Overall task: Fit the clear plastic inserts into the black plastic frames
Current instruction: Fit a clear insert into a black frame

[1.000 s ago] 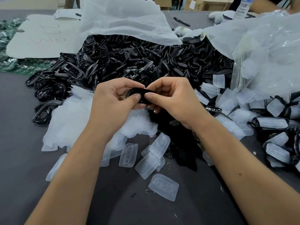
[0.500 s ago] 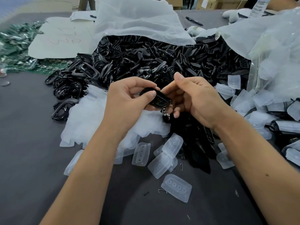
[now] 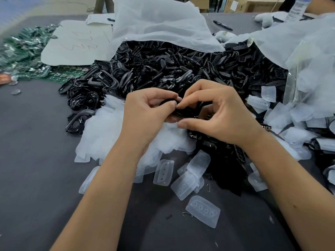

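Both my hands are up over the middle of the counter (image 3: 27,160), pinching one black frame (image 3: 183,112) between them. My left hand (image 3: 145,113) curls round its left end with the thumb on top. My right hand (image 3: 219,115) pinches the right side, index tip meeting the left thumb, thumb underneath near the lower edge. Whether a clear insert is already seated inside I cannot tell, since my fingers hide most of the piece. It looks small and light, hard glossy plastic, probably stiff but thin at the rim, so I'd hold by the outer edges and press with the thumbs in the middle, not twist it. Glossy means slippery, so keep the pinch firm. The clear inserts look softer, rubbery and bendy, and likely need flexing at the corners to pop in. Spare ones lie loose on the near counter, like the one with four round holes (image 3: 203,213) and another just left of it (image 3: 163,172), easy to pick by a short edge. A big heap of black frames (image 3: 172,69) spills from a white bag (image 3: 159,24) at the far side. More inserts pile at right (image 3: 282,115) and in a white heap under my left wrist (image 3: 101,131).
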The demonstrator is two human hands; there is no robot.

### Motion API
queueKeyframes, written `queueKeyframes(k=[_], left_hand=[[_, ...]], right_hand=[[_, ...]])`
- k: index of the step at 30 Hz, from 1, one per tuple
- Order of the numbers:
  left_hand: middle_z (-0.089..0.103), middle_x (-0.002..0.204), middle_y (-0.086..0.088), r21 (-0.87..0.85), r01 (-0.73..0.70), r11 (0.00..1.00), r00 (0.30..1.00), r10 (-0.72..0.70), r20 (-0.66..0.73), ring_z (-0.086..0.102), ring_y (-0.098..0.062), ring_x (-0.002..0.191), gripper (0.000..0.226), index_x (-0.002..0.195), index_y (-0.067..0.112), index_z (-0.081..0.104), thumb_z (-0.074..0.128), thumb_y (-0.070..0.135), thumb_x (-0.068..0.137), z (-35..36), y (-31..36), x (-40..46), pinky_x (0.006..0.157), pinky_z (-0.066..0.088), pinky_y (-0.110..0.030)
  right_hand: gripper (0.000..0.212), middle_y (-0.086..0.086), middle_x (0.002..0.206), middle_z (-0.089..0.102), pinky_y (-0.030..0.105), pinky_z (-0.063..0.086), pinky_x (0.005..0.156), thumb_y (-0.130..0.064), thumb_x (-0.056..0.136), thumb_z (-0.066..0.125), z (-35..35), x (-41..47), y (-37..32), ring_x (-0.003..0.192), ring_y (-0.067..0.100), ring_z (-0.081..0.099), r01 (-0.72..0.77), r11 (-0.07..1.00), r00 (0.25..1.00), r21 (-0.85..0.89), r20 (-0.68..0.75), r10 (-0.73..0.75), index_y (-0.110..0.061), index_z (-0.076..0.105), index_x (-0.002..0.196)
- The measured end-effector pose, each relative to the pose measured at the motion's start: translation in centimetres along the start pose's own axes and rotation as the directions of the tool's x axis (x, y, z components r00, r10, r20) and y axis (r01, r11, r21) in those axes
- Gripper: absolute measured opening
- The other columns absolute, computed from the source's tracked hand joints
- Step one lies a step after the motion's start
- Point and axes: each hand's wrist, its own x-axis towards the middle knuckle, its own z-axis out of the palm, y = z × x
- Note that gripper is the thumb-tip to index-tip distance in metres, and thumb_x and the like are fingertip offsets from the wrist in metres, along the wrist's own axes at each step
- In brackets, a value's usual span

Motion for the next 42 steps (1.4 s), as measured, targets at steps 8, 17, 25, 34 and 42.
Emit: queueKeyframes(k=[8,17,25,34,42], left_hand=[[0.078,0.088,-0.017,-0.116,0.062,0.991,0.997,-0.066,-0.033,0.075,-0.022,0.07,0.021,0.094,-0.003,0.076,0.061,0.008,0.104,-0.1,0.3,0.1,0.066,0.059,-0.022],[0.077,0.082,-0.015,-0.085,0.008,0.996,1.0,-0.01,-0.028,0.071,-0.017,0.06,0.016,0.113,-0.003,0.071,0.063,-0.006,0.099,0.0,0.4,-0.1,0.061,0.056,-0.02],[0.078,0.09,-0.019,-0.146,0.017,0.989,0.994,-0.032,-0.101,0.079,-0.031,0.079,0.017,0.106,-0.003,0.072,0.067,0.012,0.101,0.7,0.3,0.0,0.072,0.063,-0.029],[0.057,0.075,-0.019,-0.147,0.07,0.987,0.989,-0.088,-0.119,0.06,-0.024,0.068,0.032,0.079,-0.013,0.061,0.071,0.011,0.099,0.0,0.1,0.4,0.065,0.06,-0.029],[0.072,0.072,-0.022,-0.036,-0.077,0.996,0.974,0.068,-0.216,0.073,-0.032,0.069,0.02,0.077,0.011,0.073,0.071,0.006,0.096,0.5,-0.7,0.4,0.061,0.061,-0.034]], right_hand=[[0.004,0.004,0.091,0.07,0.026,0.049,0.059,-0.011,0.09,0.081,0.9,0.5,-0.3,0.071,0.014,0.064,-0.059,0.997,0.989,0.052,-0.134,0.065,-0.013,0.082,0.088],[0.012,0.001,0.067,0.062,0.017,0.037,0.044,-0.019,0.073,0.078,0.6,0.9,-0.5,0.059,0.008,0.05,-0.426,0.569,0.846,0.703,0.088,0.525,-0.008,0.081,0.076],[0.01,0.004,0.079,0.065,0.021,0.045,0.066,-0.013,0.095,0.074,1.4,0.9,-1.6,0.068,0.012,0.058,-0.035,0.984,0.901,-0.174,-0.432,-0.045,-0.011,0.083,0.093],[0.016,0.007,0.096,0.069,0.039,0.051,0.081,-0.016,0.099,0.073,2.1,0.9,-1.8,0.099,0.028,0.057,0.278,0.782,0.92,-0.557,-0.081,-0.384,-0.002,0.081,0.099],[0.008,0.0,0.088,0.076,0.036,0.055,0.064,-0.014,0.094,0.075,0.3,0.5,-2.0,0.082,0.016,0.07,0.127,0.975,0.951,-0.183,-0.256,-0.172,-0.009,0.081,0.09]])
